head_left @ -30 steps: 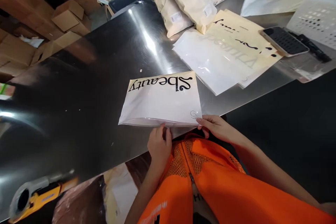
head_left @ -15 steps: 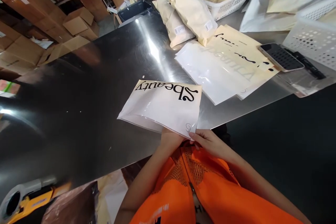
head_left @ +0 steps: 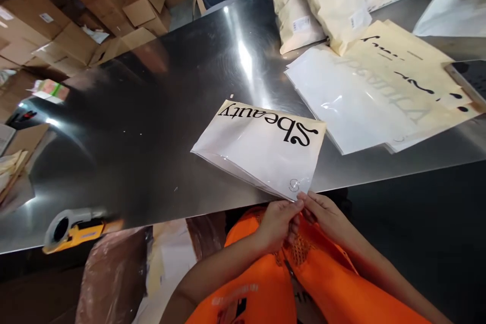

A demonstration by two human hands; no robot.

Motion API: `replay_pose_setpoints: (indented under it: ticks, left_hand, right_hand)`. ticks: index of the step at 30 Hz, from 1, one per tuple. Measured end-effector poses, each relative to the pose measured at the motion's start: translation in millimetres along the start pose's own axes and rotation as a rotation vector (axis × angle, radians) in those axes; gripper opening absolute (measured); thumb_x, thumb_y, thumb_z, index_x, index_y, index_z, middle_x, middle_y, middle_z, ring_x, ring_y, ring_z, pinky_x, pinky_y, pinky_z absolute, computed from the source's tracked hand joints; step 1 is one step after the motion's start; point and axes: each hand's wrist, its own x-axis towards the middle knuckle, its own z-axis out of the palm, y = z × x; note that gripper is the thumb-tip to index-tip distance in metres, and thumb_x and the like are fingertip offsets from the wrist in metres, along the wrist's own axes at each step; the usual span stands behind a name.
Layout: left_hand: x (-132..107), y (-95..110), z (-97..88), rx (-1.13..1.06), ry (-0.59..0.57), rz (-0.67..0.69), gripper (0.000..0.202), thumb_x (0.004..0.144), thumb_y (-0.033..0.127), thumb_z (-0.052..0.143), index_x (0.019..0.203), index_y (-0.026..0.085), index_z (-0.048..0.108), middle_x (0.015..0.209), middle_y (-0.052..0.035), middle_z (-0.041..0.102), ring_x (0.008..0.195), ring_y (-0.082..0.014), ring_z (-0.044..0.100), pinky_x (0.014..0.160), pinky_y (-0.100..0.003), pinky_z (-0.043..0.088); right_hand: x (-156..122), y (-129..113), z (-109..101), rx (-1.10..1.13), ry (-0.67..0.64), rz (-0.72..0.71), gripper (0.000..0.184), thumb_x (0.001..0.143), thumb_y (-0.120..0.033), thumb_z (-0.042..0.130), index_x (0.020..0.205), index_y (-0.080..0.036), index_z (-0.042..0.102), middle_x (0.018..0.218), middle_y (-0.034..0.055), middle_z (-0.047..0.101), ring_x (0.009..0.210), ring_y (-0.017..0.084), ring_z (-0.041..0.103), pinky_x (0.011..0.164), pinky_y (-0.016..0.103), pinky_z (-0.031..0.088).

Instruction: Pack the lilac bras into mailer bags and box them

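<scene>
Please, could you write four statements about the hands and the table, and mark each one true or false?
1. The left hand and right hand meet at one corner of the printed bag. True.
2. The yellow tape dispenser lies beside the right hand. False: it is at the picture's left, near the table's edge.
3. The bag's lettering appears upright in this view. False: it appears upside down.
4. Flat bags lie right of the printed bag. True.

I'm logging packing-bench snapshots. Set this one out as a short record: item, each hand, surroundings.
Item: printed bag, lettering upside down in view
Surface: metal table
Left hand: pinching at the bag's near right corner
Right hand: pinching the same corner
Right of item: overlapping flat bags
Table's near left edge: yellow tape dispenser
</scene>
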Motion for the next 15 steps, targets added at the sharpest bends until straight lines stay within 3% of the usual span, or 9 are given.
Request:
replay_pose_setpoints:
  ticks: [4, 8, 11, 15]
  left_hand:
    - [-1, -6, 8.9, -0.049, 0.012, 0.041, 0.064, 0.058, 0.08, 0.067, 0.054, 0.019, 0.048, 0.038, 0.005, 0.042, 0.026, -0.0069, 0.031, 0.027, -0.021, 0.016]
    - [1, 1, 3.7, -0.096, 0.105, 0.184, 0.055, 0.069, 0.066, 0.064, 0.048, 0.019, 0.044, 0.036, 0.0046, 0.039, 0.027, -0.0059, 0.03, 0.031, -0.021, 0.015]
    - [-6, 32, -26.7, -0.285, 0.284, 0.3, 0.047, 0.07, 0.051, 0.064, 0.049, 0.021, 0.034, 0.038, 0.0074, 0.032, 0.028, -0.0046, 0.025, 0.032, -0.02, 0.016]
    - [-32, 72, -90.9, -0.526, 0.59, 0.547, 0.036, 0.071, 0.032, 0.059, 0.049, 0.02, 0.034, 0.039, 0.0081, 0.031, 0.027, -0.0042, 0.023, 0.031, -0.019, 0.017]
  right_hand:
    - [-2, -5, 9, 0.118, -0.043, 0.07, 0.069, 0.074, -0.086, 0.045, 0.063, -0.018, 0.041, 0.053, 0.0007, 0.044, 0.05, 0.011, 0.038, 0.052, 0.026, 0.031]
    - [-5, -5, 10, 0.132, 0.034, 0.053, 0.068, 0.073, -0.083, 0.052, 0.057, -0.018, 0.039, 0.052, 0.0002, 0.038, 0.051, 0.01, 0.035, 0.054, 0.027, 0.031]
    - [-9, 0, -9, 0.256, 0.081, 0.079, 0.066, 0.073, -0.077, 0.059, 0.053, -0.019, 0.032, 0.05, -0.0001, 0.032, 0.048, 0.01, 0.032, 0.051, 0.029, 0.027]
    - [-13, 12, -51, 0.382, 0.209, 0.093, 0.063, 0.074, -0.064, 0.065, 0.051, -0.02, 0.025, 0.048, -0.001, 0.022, 0.045, 0.009, 0.027, 0.049, 0.033, 0.023]
